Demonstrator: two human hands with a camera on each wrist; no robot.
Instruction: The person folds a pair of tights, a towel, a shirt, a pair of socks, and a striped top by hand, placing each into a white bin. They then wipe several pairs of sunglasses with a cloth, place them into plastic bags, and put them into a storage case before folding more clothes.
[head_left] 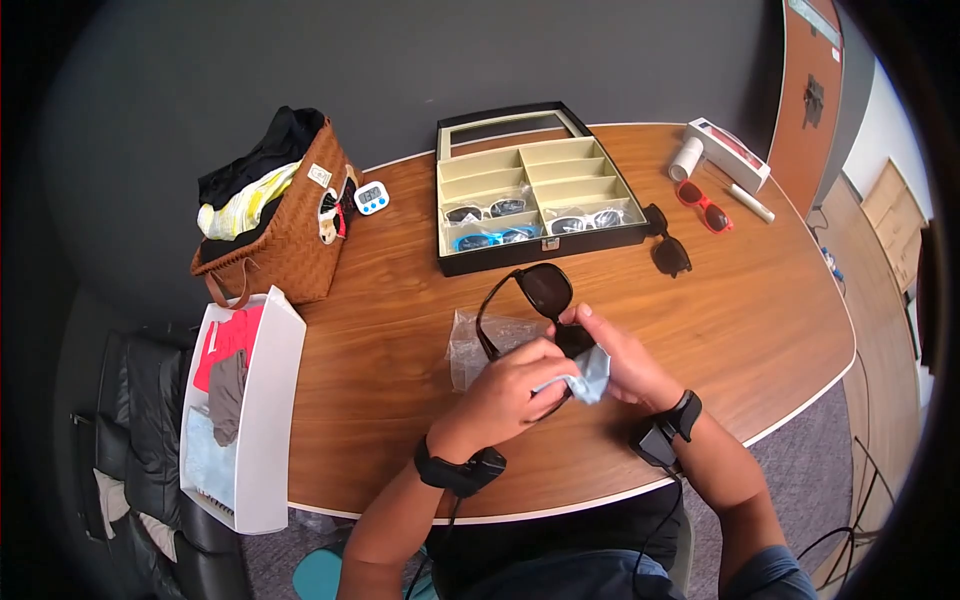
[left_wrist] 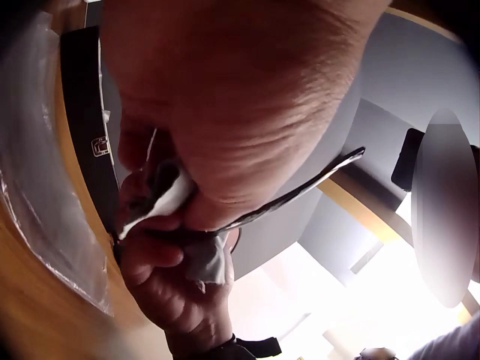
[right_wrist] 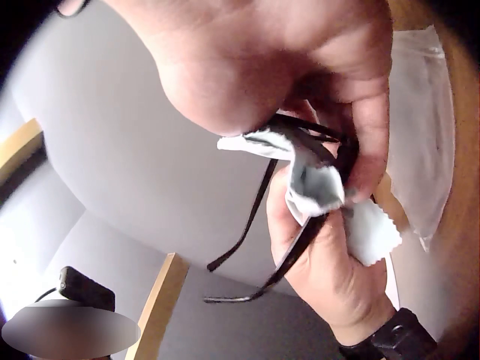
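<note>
Black sunglasses [head_left: 547, 290] are held up over the table's near side, with one dark lens facing up and the other partly covered by fingers. My left hand [head_left: 515, 390] pinches a pale blue cleaning cloth [head_left: 590, 376] against them. On the other side, my right hand [head_left: 632, 362] grips the frame, its thumb by the covered lens. In the right wrist view the cloth [right_wrist: 319, 187] is folded around part of the frame between both hands, and two temples [right_wrist: 244, 231] stick out. A clear plastic sleeve [head_left: 470, 350] lies under the sunglasses on the table.
A display case [head_left: 455, 262] with bagged glasses stands open behind the hands. Black sunglasses [head_left: 670, 254] and red sunglasses [head_left: 716, 216] lie right of it. Left are a woven basket [head_left: 300, 250] of clothes, a timer [head_left: 371, 198] and a white box [head_left: 268, 430] holding cloths.
</note>
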